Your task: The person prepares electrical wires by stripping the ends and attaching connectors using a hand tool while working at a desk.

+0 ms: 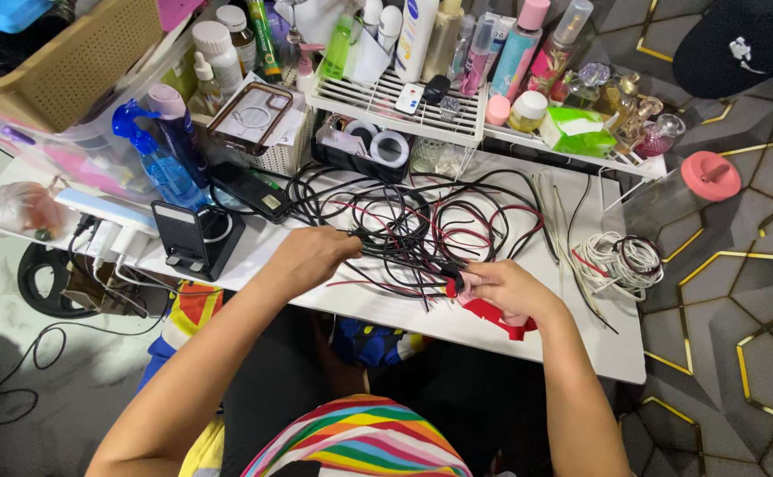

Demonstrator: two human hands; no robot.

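Two hands work at a tangle of cables (pixel 422 225), a loose heap of thin black and dark red rubbery cords lying in loops on the white tabletop (pixel 386 309). At the tangle's left edge, the left hand (pixel 309 256) has its fingers pinched shut on a black strand. At the tangle's lower right edge, the right hand (pixel 506 287) has its fingers curled closed around a red tool (pixel 492 311), a glossy plastic thing with curved handles that pokes out below the palm; its tip touches a cable end.

Right of the tangle lies a coiled bundle of white cord (pixel 621 262), wound in neat rings, with a few pale straight strips beside it. Left of the tangle stands a black phone stand (pixel 194 238), blocky and matte, and beyond that a blue spray bottle (pixel 159 159) of clear plastic. Behind the tangle a white wire rack (pixel 404 106) carries bottles, tubes and jars, and beneath it sit rolls of tape (pixel 378 141). Further right of the tangle, past the coil, a clear tumbler with a pink lid (pixel 696 181) lies tilted.

The table is smooth and white. Right of it the floor (pixel 740 291) shows dark grey tiles with gold lines in angular shapes; left of it the floor is pale marble.
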